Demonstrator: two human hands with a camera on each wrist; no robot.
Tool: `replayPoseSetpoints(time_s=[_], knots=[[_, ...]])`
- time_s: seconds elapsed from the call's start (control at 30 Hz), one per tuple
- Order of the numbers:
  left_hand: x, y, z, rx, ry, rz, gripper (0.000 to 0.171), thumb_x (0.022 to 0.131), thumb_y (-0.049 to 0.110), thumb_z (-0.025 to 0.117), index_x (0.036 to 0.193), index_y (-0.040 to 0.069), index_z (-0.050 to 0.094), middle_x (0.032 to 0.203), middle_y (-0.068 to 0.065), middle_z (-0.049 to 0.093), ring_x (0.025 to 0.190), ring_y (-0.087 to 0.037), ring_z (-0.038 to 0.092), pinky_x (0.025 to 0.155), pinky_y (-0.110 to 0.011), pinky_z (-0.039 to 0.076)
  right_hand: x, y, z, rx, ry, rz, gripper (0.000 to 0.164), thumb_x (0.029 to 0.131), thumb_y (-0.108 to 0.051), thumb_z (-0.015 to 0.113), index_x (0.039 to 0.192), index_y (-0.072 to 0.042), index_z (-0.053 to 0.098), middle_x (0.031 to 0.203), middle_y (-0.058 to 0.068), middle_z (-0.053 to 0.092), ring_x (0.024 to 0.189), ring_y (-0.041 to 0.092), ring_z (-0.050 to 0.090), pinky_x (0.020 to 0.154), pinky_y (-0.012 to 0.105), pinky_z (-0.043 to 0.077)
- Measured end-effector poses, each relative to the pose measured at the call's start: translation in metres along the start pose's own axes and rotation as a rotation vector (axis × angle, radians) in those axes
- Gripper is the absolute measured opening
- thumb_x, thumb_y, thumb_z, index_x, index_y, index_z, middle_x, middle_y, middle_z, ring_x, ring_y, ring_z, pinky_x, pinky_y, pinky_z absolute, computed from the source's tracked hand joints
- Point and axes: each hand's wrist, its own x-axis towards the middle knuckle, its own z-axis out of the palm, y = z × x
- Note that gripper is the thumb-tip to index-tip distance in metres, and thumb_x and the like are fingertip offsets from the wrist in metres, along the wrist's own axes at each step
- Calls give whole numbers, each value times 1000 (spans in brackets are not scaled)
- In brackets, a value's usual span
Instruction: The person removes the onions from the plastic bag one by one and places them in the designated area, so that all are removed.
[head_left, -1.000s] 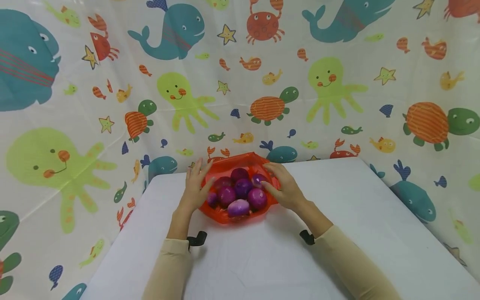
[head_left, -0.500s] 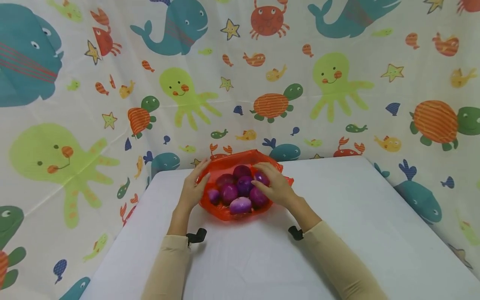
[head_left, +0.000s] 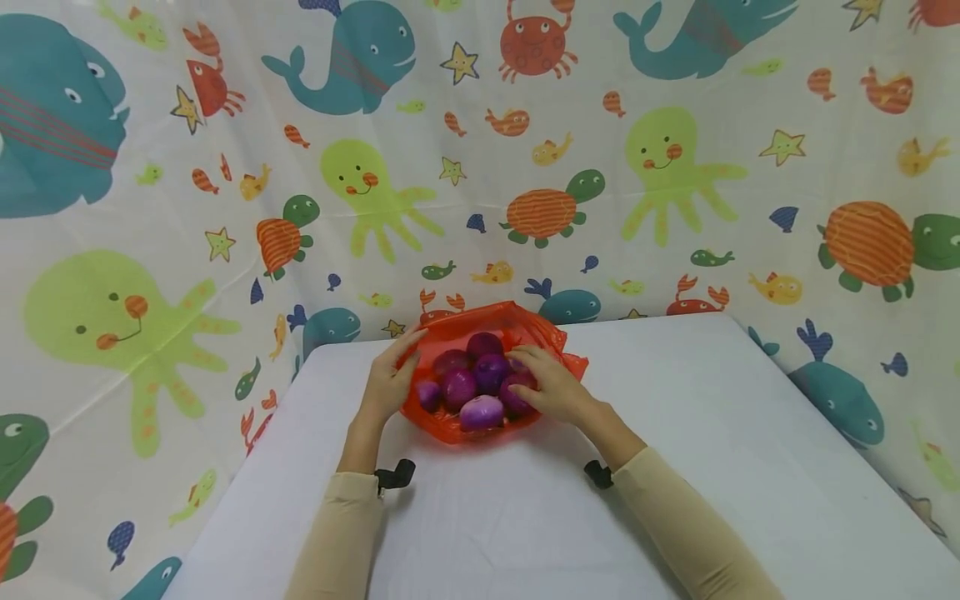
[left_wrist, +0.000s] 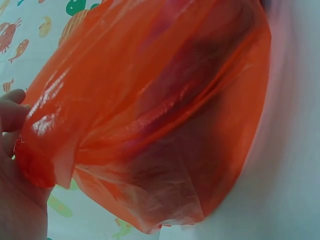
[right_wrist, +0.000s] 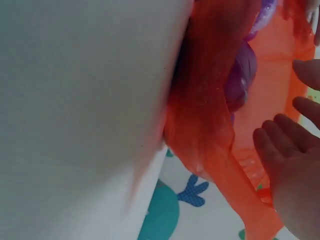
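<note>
A translucent red plastic bag point(head_left: 452, 331) lies with its mouth spread wide on the white table. Several red onions point(head_left: 482, 412) are heaped inside it. My left hand point(head_left: 388, 383) holds the bag's left rim; in the left wrist view the bunched film point(left_wrist: 37, 162) sits between thumb and fingers. Over the bag's right side is my right hand point(head_left: 551, 385), its fingers loosely bent above the onions and partly covering those on that side. The right wrist view shows this hand point(right_wrist: 295, 160) with nothing in its grasp, beside a purple onion point(right_wrist: 242, 75).
The white table point(head_left: 675, 400) stretches out on both sides of the bag and in front of it. Behind it hangs a curtain point(head_left: 480, 117) printed with sea animals. Each wrist carries a small black camera mount point(head_left: 396, 475).
My right hand moved left over the onions, then slightly lower, uncovering a loose flap of bag on the right. My left hand's fingers have bent in over the left rim.
</note>
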Motion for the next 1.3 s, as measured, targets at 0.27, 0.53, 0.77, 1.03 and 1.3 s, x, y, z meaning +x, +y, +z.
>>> replayPoseSetpoints(time_s=[0.27, 0.53, 0.77, 1.03, 1.3], knots=[[0, -1, 0, -8, 18, -3, 44, 106, 3, 52, 148, 13, 60, 158, -7, 53, 149, -31, 47, 119, -52, 42, -4, 1, 8, -78, -157, 115, 68, 96, -28, 76, 156, -13, 47, 161, 13, 46, 152, 37, 38, 116, 62, 44], [-1, 2, 0, -32, 37, -16, 43, 106, 1, 52, 147, 11, 60, 157, -11, 53, 147, -34, 49, 118, -55, 43, -4, 2, 11, -95, -204, 49, 69, 93, -22, 80, 154, -9, 50, 154, 16, 48, 143, 38, 47, 115, 59, 46], [0, 1, 0, -22, 36, -3, 44, 105, -3, 51, 145, 11, 62, 156, -12, 54, 147, -32, 49, 118, -52, 43, -7, 0, 8, -107, -216, 46, 69, 91, -20, 82, 153, -12, 52, 156, 16, 46, 146, 39, 44, 115, 59, 46], [2, 0, 0, -9, 38, 6, 46, 106, -2, 50, 148, 14, 60, 156, -7, 54, 146, -29, 51, 118, -49, 43, -7, -9, -18, -95, -64, -19, 69, 88, -29, 84, 150, -22, 56, 151, 9, 53, 141, 32, 48, 105, 53, 56], [2, 0, 1, -18, 32, 2, 47, 105, -3, 51, 149, 13, 59, 157, -7, 54, 146, -32, 50, 117, -50, 43, -16, -1, -57, 46, 247, -101, 69, 88, -23, 85, 150, -22, 54, 149, 6, 51, 135, 31, 56, 101, 49, 59]])
